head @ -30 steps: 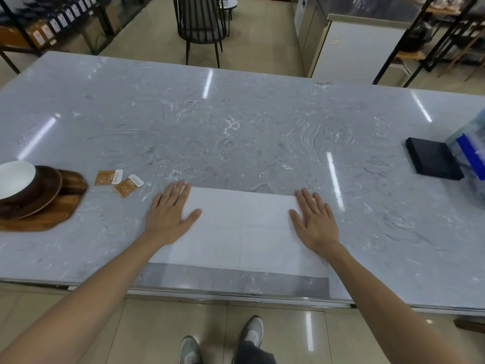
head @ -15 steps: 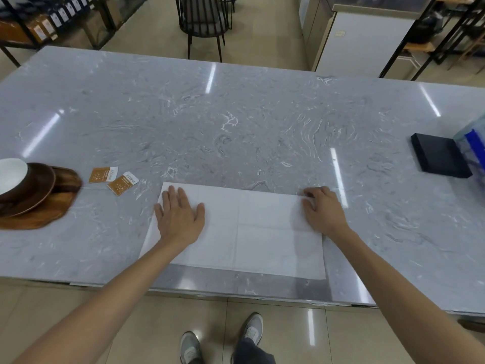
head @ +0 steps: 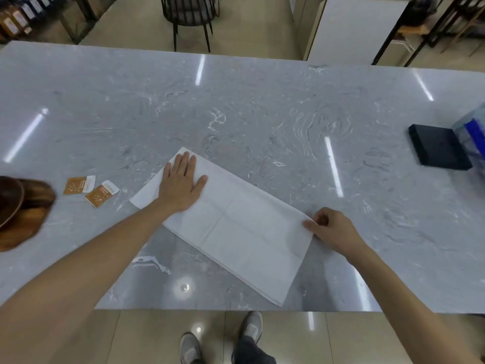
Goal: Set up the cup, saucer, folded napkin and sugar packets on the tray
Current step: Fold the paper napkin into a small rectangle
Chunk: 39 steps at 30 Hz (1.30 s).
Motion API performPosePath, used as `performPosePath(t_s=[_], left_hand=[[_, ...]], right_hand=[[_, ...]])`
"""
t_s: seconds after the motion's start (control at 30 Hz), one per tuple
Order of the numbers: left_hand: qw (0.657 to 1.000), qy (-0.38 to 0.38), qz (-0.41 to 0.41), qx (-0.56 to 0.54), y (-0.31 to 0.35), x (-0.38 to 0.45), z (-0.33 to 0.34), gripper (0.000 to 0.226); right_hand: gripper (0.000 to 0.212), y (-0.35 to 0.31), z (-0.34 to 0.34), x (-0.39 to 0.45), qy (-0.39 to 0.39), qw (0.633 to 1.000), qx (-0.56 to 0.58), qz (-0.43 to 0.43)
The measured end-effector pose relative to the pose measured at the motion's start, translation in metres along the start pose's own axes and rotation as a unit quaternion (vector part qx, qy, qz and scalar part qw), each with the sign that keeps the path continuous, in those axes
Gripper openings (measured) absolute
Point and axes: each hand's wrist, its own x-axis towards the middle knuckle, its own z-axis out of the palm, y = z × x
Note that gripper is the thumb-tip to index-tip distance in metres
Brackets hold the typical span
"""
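White napkin (head: 237, 227), folded to a long rectangle with visible crease lines, lying flat and skewed diagonally on the grey marbled desk (head: 262, 114), its near corner close to the desk's front edge. Left hand (head: 181, 183) open, palm down, fingers spread, pressing the napkin's far-left end. Right hand (head: 332, 229) curled, thumb and fingers pinching the napkin's right corner. Two orange-and-white sugar packets (head: 90, 187) lie side by side on the desk, left of the napkin and apart from it. Farther left, at the frame edge, a dark brown saucer (head: 10, 198) sits on a wooden tray (head: 31, 219). A black flat box (head: 438, 147) lies at far right.
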Motion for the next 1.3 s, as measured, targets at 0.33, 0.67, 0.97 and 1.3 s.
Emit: performPosePath(t_s=[0.33,0.67,0.97,1.3], left_hand=[[0.969,-0.002,0.23,0.088,0.043,0.105,-0.012,0.067],[0.919,0.109,0.35,-0.144,0.125,-0.095,0.015,0.051],[0.949,0.084,0.271,-0.137,0.106,-0.212,0.043,0.028],[0.881,0.161,0.22,-0.387,0.036,-0.211,-0.032,0.014]], right_hand=[[0.029,0.009,0.044,-0.089,0.007,0.947,0.313,0.065],[0.041,0.013,0.047,-0.112,0.094,0.987,0.07,-0.108],[0.016,-0.015,0.014,-0.096,0.177,0.936,-0.092,-0.289],[0.018,-0.056,-0.013,-0.1,0.161,0.938,0.02,-0.307]])
